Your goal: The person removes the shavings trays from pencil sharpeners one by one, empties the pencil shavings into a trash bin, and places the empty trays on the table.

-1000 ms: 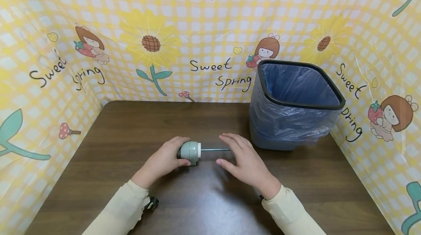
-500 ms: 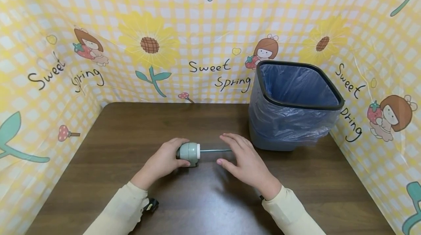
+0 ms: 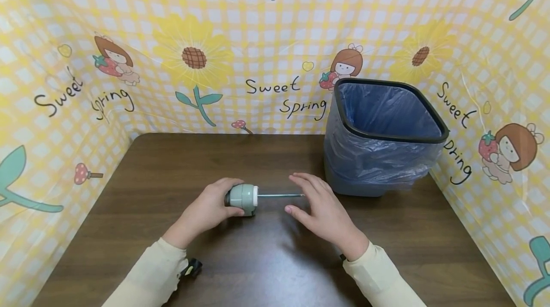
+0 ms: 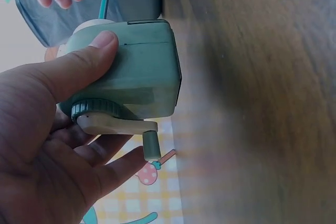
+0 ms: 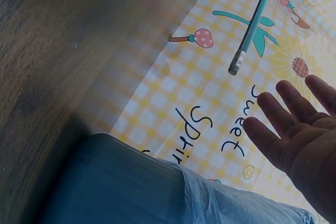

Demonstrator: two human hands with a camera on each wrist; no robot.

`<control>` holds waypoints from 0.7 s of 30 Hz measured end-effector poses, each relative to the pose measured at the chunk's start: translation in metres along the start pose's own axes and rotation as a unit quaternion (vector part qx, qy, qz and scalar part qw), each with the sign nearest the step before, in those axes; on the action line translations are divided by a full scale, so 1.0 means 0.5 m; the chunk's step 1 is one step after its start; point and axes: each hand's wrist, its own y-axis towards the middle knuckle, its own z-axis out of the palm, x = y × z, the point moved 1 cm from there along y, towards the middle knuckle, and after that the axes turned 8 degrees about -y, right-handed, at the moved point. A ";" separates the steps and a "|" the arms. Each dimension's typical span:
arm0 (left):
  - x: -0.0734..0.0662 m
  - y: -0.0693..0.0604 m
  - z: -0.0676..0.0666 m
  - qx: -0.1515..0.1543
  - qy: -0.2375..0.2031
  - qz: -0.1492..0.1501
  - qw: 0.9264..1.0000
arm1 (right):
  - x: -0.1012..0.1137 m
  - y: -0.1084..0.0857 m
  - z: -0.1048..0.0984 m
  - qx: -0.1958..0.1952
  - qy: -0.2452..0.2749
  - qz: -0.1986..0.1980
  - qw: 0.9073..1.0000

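"Yellow checked cloth [image 3: 258, 20] rose along the left, far and right sides, printed with flowers and lettering. What came first from the left?"

"A cream sleeve [image 3: 143, 269], then the left hand [image 3: 209, 207], grasping a green pencil sharpener [image 3: 242, 199] with its thumb on the near side."

"Where was the crank [image 4: 118, 125]?"

"At the sharpener's left end, by the palm. Seen from the left wrist, it had a pale arm and a green knob [image 4: 151, 146]."

"Did the sharpener touch the wood-grained surface [image 3: 258, 259]?"

"I couldn't tell; it was at the middle, either on it or just above."

"And to its right?"

"A teal pencil [image 3: 281, 195], one end inside the sharpener's white collar [image 3: 255, 196], the blunt end pointing right."

"Did the right hand [image 3: 324, 209] have hold of it?"

"It was released, fingers extended, near the blunt end; the right wrist view showed a gap between them."

"Last, on the right?"

"A grey bin [image 3: 354, 187] stood upright on the far part of the surface, black-rimmed, with a translucent bag [image 3: 386, 164] lining it and hanging outside below the rim."
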 end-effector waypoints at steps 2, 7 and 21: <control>-0.001 -0.004 -0.003 0.000 0.002 0.002 1.000 | 0.000 0.000 -0.001 0.002 0.000 0.001 1.000; 0.005 -0.017 -0.009 0.002 0.006 0.002 1.000 | 0.000 -0.001 -0.002 0.004 0.002 0.006 1.000; 0.003 -0.037 -0.043 -0.021 0.005 0.013 1.000 | -0.001 0.002 -0.003 0.012 0.026 0.018 0.999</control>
